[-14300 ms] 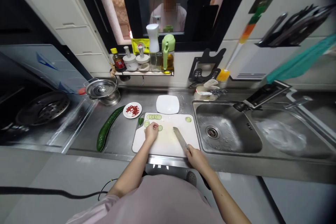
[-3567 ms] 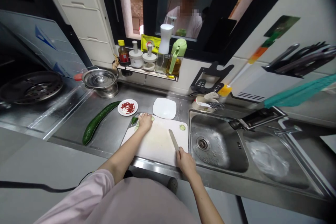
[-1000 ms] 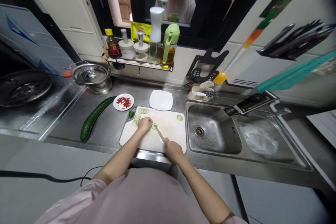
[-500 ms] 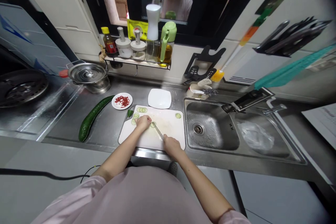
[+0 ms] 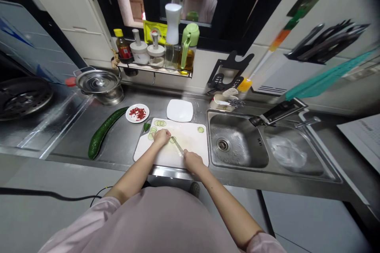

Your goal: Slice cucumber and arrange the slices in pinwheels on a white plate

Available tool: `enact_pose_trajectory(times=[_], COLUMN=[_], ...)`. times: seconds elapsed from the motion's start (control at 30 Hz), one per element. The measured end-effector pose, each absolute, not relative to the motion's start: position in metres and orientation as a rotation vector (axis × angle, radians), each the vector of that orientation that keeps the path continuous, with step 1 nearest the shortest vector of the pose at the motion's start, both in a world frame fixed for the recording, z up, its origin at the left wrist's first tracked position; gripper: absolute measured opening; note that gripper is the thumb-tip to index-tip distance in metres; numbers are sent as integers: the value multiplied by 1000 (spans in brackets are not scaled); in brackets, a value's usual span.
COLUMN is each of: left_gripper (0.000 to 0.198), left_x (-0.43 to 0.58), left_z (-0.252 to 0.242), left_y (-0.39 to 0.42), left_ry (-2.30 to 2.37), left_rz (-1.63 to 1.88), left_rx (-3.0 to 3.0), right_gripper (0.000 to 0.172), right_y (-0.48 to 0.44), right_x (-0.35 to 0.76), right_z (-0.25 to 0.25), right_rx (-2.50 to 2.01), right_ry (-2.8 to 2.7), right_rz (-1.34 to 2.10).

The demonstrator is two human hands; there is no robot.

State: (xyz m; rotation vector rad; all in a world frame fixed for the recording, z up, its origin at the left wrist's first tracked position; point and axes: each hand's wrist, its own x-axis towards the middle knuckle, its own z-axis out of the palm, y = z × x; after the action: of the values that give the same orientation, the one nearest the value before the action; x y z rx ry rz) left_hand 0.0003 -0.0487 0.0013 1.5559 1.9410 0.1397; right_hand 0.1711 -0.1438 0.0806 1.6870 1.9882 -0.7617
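A white cutting board (image 5: 190,150) lies on the steel counter in front of me. My left hand (image 5: 162,137) rests curled on cucumber slices (image 5: 172,140) at the board's left part, fingers pressed together on them. My right hand (image 5: 192,161) is closed round the handle of a knife (image 5: 178,146), whose blade slants up-left to the slices beside my left fingers. More cucumber slices (image 5: 160,123) lie in a row at the board's far edge, and one slice (image 5: 201,129) lies alone at the far right. A green cucumber end (image 5: 146,127) sits at the board's left corner.
A whole cucumber (image 5: 103,131) lies left of the board. Behind the board are a small plate of chopped red chilli (image 5: 137,113) and a white plate (image 5: 179,110). The sink (image 5: 237,146) is to the right, a lidded pot (image 5: 99,85) at the far left, and a condiment shelf (image 5: 154,67) on the wall.
Over the last second both hands stayed on the board with the knife blade at the slices; the view shifted slightly. Earlier, the knife lay further right, away from my left hand.
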Motion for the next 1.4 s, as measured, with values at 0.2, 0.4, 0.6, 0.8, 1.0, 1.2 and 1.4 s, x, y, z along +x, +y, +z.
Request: enact_pose_trajectory(times=[0.2,0.4,0.6,0.8,1.0,1.2,1.4], left_gripper=[16,15,16,16,17,16,17], left_x=[0,-1,0,0,0,-1,-1], left_z=[1,2,3,4,3,4,3], left_y=[-48,-49,-50,-51,-49,-49,-49], left_ry=[1944,1936,1945,1950,1943,1938,1942], left_rz=[134,125,140,155,129,140,146], left_rx=[1558,1568,1566,1562,1572,1556,1552], right_gripper=[33,33,33,32,31,33,33], right_y=[-142,-144,-155,-164,-158,-149,-148], right_x=[172,173,182,187,178,172,172], right_z=[79,77,78,78,76,75,72], right_rx=[1687,1708,1692,1713,1724,1712,1720], right_ry=[2008,2018,1986,1986,1996,1995,2007], right_rz=[-766,-759,-754,-771,-768,-763,-752])
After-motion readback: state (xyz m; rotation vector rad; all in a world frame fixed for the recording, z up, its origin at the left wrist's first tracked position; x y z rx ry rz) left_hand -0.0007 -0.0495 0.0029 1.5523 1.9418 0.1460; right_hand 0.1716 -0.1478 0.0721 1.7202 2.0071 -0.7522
